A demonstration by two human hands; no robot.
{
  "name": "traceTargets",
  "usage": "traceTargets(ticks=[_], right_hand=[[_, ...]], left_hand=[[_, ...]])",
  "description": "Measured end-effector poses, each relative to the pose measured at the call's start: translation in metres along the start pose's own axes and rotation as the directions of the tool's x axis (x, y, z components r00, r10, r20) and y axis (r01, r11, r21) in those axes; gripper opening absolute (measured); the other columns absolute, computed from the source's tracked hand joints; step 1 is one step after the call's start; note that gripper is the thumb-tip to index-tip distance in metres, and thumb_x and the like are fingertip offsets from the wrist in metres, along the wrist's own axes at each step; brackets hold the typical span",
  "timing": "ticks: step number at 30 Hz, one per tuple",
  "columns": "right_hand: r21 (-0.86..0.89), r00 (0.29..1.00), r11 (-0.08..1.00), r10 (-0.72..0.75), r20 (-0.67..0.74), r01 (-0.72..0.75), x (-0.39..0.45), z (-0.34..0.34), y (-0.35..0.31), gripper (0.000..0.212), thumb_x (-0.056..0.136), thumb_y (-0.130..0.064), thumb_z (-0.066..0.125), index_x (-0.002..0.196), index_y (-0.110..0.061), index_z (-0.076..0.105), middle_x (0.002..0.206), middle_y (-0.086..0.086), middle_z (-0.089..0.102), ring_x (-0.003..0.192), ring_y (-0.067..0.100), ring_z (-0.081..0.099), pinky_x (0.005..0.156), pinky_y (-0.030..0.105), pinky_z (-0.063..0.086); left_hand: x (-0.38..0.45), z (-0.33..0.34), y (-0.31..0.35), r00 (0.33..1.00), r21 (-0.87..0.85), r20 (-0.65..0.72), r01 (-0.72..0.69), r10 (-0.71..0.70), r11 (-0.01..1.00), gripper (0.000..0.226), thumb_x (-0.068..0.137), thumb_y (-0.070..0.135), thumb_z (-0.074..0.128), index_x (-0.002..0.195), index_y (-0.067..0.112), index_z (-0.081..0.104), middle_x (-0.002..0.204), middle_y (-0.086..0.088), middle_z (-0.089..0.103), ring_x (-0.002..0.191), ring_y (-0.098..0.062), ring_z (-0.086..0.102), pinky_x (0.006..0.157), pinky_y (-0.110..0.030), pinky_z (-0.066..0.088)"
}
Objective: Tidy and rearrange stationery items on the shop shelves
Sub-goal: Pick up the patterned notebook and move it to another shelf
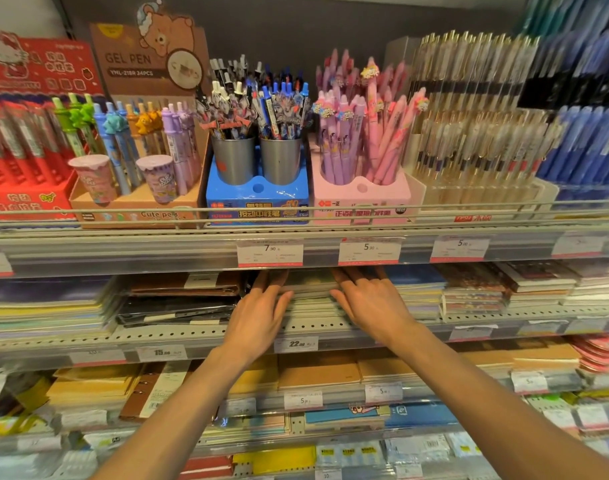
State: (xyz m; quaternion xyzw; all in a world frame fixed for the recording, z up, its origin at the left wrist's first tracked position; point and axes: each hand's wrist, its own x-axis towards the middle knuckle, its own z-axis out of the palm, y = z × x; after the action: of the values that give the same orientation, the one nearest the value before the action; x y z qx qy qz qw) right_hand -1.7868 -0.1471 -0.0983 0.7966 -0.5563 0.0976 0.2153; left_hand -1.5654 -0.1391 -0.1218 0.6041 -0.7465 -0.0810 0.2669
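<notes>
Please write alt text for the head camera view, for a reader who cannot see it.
Both hands, left hand and right hand, reach into the second shelf and rest on a stack of notebooks, one at each side. Above, the top shelf holds pen displays, including two metal cups in a blue stand.

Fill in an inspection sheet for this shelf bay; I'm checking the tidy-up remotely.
Surface: tiered shelves with price tags along the rails.
Job's things: notebook stack on the second shelf, between both hands; pen displays above, including steel cups in a blue stand.
Clutter: black packet lies askew left of the stack.
Grippers: left hand and right hand press flat against the stack's sides, fingers reaching in.
Cables: nothing seen.
Surroundings: more notebooks on lower shelves.
</notes>
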Motion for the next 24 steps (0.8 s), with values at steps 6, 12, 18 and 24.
traceTargets(ticks=[6,12,18,24], right_hand=[[0.088,1.000,0.996,0.018,-0.014,-0.016,0.003,0.006,-0.004,0.035,0.101,-0.040,0.048,0.105,-0.016,0.073,0.112,0.006,0.072,0.094,0.028,0.070,0.093,0.041,0.049],[0.117,0.999,0.993,0.017,-0.031,-0.013,0.002,0.006,-0.002,0.036,0.099,-0.041,0.051,0.118,-0.017,0.071,0.115,0.004,0.072,0.101,0.027,0.069,0.084,0.041,0.055],[0.138,0.999,0.989,0.044,0.022,-0.047,0.004,0.005,-0.001,0.041,0.101,-0.045,0.042,0.126,-0.021,0.065,0.124,0.002,0.067,0.108,0.027,0.064,0.090,0.040,0.052],[0.134,0.996,0.987,0.090,-0.011,-0.087,-0.010,0.005,-0.009,0.066,0.098,-0.061,0.028,0.146,-0.019,0.045,0.144,0.004,0.053,0.136,0.028,0.043,0.113,0.045,0.035]], left_hand=[[-0.001,-0.001,0.003,0.999,-0.026,-0.039,0.003,-0.004,1.000,0.035,0.103,0.039,0.039,0.122,0.019,0.060,0.108,-0.008,0.062,0.094,-0.025,0.064,0.075,-0.030,0.048],[-0.003,0.000,0.001,0.997,-0.023,-0.073,-0.015,0.013,1.000,0.031,0.103,0.036,0.041,0.117,0.017,0.061,0.110,-0.009,0.061,0.089,-0.024,0.066,0.071,-0.030,0.052],[0.000,0.006,0.003,0.997,0.006,-0.074,0.009,-0.009,1.000,0.034,0.103,0.039,0.037,0.116,0.015,0.059,0.109,-0.009,0.059,0.092,-0.025,0.063,0.070,-0.028,0.045],[-0.011,0.008,-0.004,0.996,-0.064,-0.079,-0.041,0.036,0.997,0.048,0.101,0.048,0.038,0.144,0.024,0.037,0.149,-0.008,0.038,0.128,-0.023,0.048,0.096,-0.033,0.046]])
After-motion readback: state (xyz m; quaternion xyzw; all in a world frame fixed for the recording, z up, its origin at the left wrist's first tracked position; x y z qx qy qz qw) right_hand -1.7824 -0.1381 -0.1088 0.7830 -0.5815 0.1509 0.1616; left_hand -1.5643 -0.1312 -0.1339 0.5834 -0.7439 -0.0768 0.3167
